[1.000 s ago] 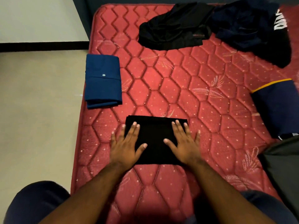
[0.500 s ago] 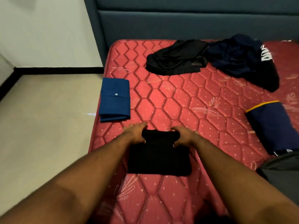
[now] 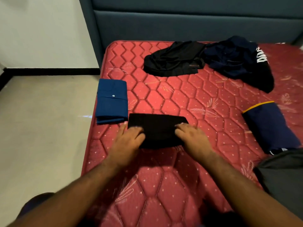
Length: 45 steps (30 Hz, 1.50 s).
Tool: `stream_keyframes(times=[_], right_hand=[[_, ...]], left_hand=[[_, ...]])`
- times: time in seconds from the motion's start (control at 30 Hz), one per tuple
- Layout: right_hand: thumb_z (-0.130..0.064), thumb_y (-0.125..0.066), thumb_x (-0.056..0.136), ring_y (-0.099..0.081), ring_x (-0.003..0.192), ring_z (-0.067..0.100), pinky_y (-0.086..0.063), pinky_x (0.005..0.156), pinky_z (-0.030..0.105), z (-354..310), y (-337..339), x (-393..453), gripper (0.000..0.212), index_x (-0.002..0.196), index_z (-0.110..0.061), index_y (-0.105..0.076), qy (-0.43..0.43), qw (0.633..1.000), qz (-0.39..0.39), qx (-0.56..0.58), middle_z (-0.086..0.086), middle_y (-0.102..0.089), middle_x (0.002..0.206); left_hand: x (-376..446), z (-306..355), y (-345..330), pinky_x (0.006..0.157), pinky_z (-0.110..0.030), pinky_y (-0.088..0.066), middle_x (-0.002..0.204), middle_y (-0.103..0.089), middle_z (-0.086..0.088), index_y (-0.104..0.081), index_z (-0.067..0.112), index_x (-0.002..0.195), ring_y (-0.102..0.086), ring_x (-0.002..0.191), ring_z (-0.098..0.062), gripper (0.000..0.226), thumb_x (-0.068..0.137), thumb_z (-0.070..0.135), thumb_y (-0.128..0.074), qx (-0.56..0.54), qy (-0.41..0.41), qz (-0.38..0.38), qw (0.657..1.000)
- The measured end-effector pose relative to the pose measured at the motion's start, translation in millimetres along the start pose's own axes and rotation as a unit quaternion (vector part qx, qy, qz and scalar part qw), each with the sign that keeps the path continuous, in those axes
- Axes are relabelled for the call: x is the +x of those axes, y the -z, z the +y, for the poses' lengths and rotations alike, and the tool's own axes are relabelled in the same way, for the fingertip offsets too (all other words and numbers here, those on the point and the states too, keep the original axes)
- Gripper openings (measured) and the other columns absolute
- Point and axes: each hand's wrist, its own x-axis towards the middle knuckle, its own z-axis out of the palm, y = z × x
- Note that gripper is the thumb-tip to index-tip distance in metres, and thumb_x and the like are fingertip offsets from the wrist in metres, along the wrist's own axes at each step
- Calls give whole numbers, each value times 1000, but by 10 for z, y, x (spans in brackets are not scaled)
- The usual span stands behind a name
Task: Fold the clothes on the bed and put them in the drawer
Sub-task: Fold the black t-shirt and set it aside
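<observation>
A folded black garment (image 3: pixel 157 128) lies on the red quilted mattress (image 3: pixel 164 99), just right of a folded blue garment (image 3: pixel 112 100). My left hand (image 3: pixel 129 138) grips its left side with the thumb on top of the cloth. My right hand (image 3: pixel 191 136) holds its right side the same way. The fingertips are blurred. An unfolded black garment (image 3: pixel 173 59) and a dark navy one with white lettering (image 3: pixel 237 63) lie crumpled at the far end of the bed. No drawer is in view.
A folded navy garment with a yellow edge (image 3: pixel 270 126) sits at the right, and a dark grey cloth (image 3: pixel 283 174) lies nearer me. The blue padded headboard (image 3: pixel 180 25) stands behind the bed. Beige floor (image 3: pixel 42 128) runs along the bed's left edge.
My hands went from lying flat on the black garment to gripping it. The garment has moved away from me and now sits beside the folded blue one.
</observation>
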Motion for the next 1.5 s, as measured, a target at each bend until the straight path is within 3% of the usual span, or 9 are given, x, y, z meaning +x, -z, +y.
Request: stream_keyframes(times=[0.13,0.3,0.43,0.63,0.8,0.9,1.1,1.2,1.5], right_hand=[[-17,-42,89,-22,146,28,-11,117,54,-257,-446,-519,44,132,-23,-49,-39,974,-220,-23,5,-24,158],[-40,-35,90,-43,135,25,-23,115,45,-563,-563,-190,51,129,-16,-58,-94,993,-34,65,4,-51,142],[-57,-4,86,-5,149,18,2,118,40,-549,-876,210,76,153,-23,-16,-130,975,-155,93,-5,-10,161],[-80,-19,82,18,143,11,12,113,53,-241,-1136,-66,82,150,-42,7,-201,963,-150,95,-23,18,154],[-74,-24,88,2,148,15,6,115,57,94,-962,-227,82,153,-30,-5,-358,900,-194,154,-12,-1,161],[-66,-42,88,-37,137,26,-26,112,50,149,-862,-34,70,142,-22,-40,-408,872,-136,235,3,-41,148],[-7,-77,75,-67,78,20,-53,59,25,-27,-569,135,43,113,-6,-57,-494,579,-87,643,9,-68,96],[1,-67,80,-70,69,21,-58,59,30,175,-310,-58,24,103,-6,-68,-455,488,-110,736,11,-73,87],[9,-56,83,-70,93,29,-58,78,43,1698,393,-957,39,120,-2,-61,-436,318,245,805,18,-69,111]], left_hand=[[-610,348,-278,87,-72,-40,122,-64,-4,-66,27,111,-63,113,-24,51,61,35,-65,-10,35,-195,980],[-247,470,-300,109,-60,-28,145,-49,-2,-54,17,135,-43,136,-23,60,80,31,-35,-83,148,-144,975],[-25,397,-730,118,-52,0,162,0,9,-5,26,155,4,149,-15,62,99,48,-19,-99,257,-271,923],[-265,254,-900,117,-51,3,161,11,11,6,29,154,5,149,-23,85,83,75,-10,-78,310,-245,915],[-246,242,-788,119,-44,-4,162,-5,-5,2,19,155,-6,149,-21,100,83,76,-38,-145,388,-214,885],[-83,253,-722,109,-45,-35,150,-39,-12,-20,16,152,-42,132,-35,92,81,52,-67,-194,485,-112,845],[215,157,-679,75,-42,-57,98,-69,-18,-61,2,113,-66,80,-29,49,71,12,-83,-487,623,-134,597],[534,257,-526,77,-37,-55,103,-68,-21,-59,-2,115,-66,84,-30,36,81,-4,-71,-529,532,-169,639],[3123,1545,-682,67,-3,-42,101,-61,-6,-58,0,122,-56,89,-15,53,72,-7,-77,-487,166,-136,847]])
